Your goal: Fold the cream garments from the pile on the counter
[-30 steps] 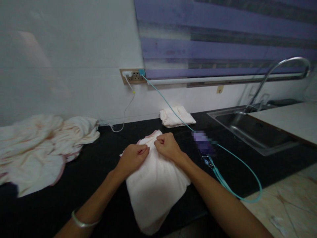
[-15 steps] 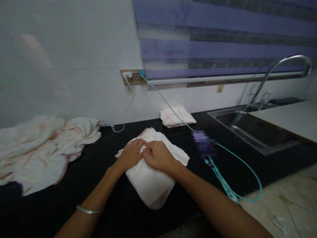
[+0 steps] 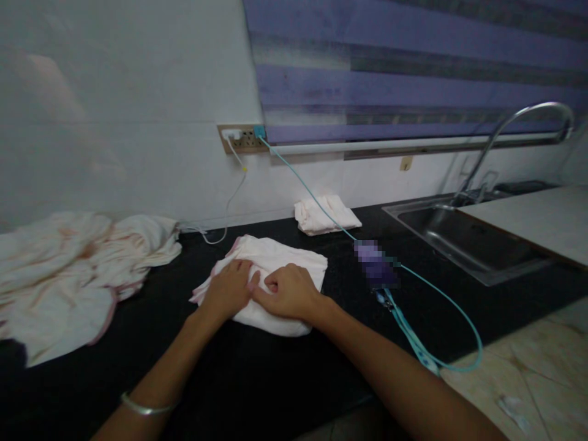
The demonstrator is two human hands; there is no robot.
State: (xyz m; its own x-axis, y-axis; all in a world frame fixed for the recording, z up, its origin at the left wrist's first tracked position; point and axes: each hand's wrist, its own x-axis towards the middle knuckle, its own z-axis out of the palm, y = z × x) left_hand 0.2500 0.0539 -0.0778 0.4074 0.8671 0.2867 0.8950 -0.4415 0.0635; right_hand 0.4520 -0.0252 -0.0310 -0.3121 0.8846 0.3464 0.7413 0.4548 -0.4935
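Observation:
A white cloth (image 3: pixel 287 248) with a pinkish edge lies folded on the black countertop in front of me, its near edge rounded. My left hand (image 3: pixel 228 288) rests on its left part, fingers lying flat and close together. On the middle of the cloth, my right hand (image 3: pixel 290 293) has its fingers curled in against the fabric, the thumb pointing toward the left hand. The two thumbs nearly meet. What the right fingertips pinch is partly hidden beneath the hand.
Left, a crumpled heap of similar cloth (image 3: pixel 92 269) spreads over the counter (image 3: pixel 257 380). A folded cloth (image 3: pixel 326 214) sits against the wall. A teal cable (image 3: pixel 303 180) runs from the socket (image 3: pixel 250 139) to a blurred purple object (image 3: pixel 376 263). The steel sink (image 3: pixel 459 245) is at right.
The cloth's near end has come up and away from me, so the cloth is shorter toward the counter's front. Both hands have shifted slightly left and remain on it.

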